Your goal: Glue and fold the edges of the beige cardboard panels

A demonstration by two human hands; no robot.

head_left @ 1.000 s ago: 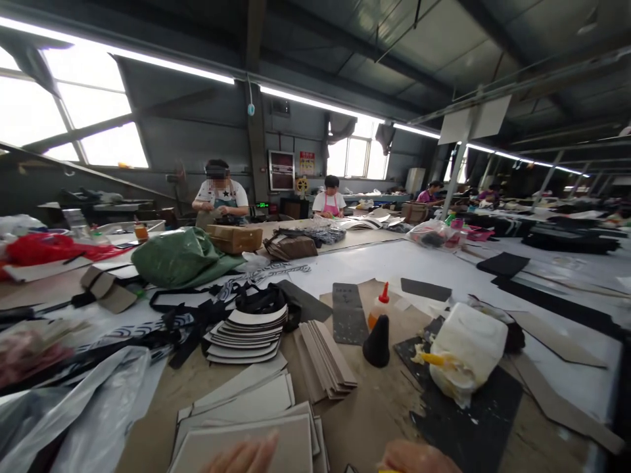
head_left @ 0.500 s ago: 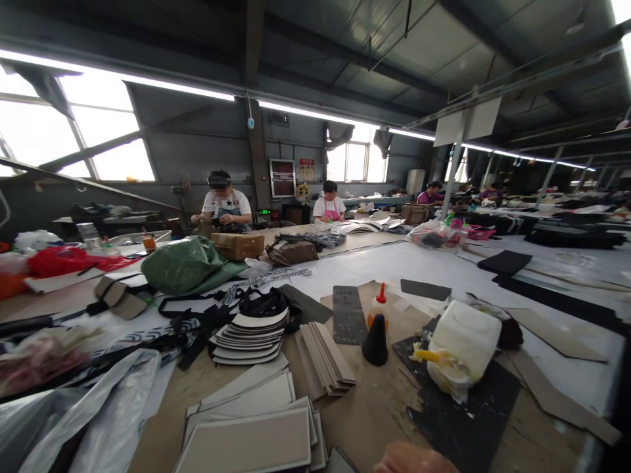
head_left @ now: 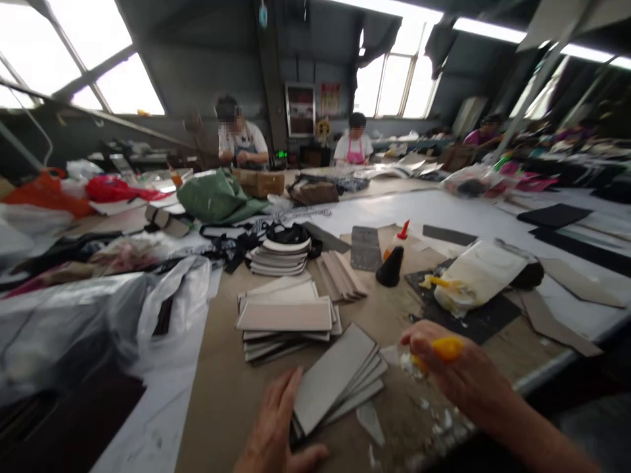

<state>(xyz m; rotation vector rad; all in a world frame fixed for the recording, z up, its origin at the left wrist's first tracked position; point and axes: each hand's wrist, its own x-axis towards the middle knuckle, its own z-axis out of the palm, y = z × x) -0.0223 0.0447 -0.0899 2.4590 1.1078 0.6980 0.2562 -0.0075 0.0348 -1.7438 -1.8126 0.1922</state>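
My left hand (head_left: pixel 276 427) rests at the left edge of a fanned stack of grey card pieces (head_left: pixel 340 378) near the table's front edge, fingers stretched along it and thumb under its near corner. My right hand (head_left: pixel 458 374) is closed on a small yellow-handled tool (head_left: pixel 444 348), just right of that stack. The tool's tip is hidden by my fingers and blurred. Another pile of grey cards (head_left: pixel 286 318) lies just beyond the stack.
A white glue jug (head_left: pixel 480 272) lies on a black mat (head_left: pixel 473 315); a black cone (head_left: pixel 391 267) and an orange-capped bottle (head_left: pixel 401 233) stand behind. Curved visor pieces (head_left: pixel 279 256), straps and plastic bags (head_left: pixel 79 322) crowd the left. Other people work at the far end.
The view has dropped toward the table. Both hands, barely in frame before, now show fully, the left at the fanned card stack, the right gripping the yellow tool.
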